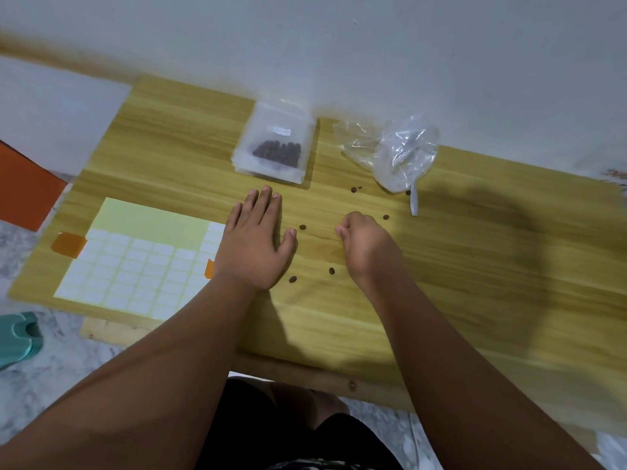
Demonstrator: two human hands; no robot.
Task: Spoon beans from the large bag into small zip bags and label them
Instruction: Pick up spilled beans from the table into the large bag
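Left hand [256,242] lies flat on the worktop [475,266], fingers straight and close together, its wrist over the right edge of the label sheet [142,262]. Right hand [364,244] rests near it with fingers curled in toward the thumb (whether they pinch a bean I cannot tell). Loose beans [302,227] lie scattered between and around both hands. The worktop is a yellow wood-grain board, its far edge against a pale wall [373,45] and its near edge over marbled floor [51,378]. The widest open stretch of board lies to the right of the right hand. Beyond the left hand sits a frosted small zip bag [274,147], labelled, with dark beans pooled low inside. To its right is the large bag [397,150], clear and crumpled, with a white spoon [414,203] poking out toward the near side.
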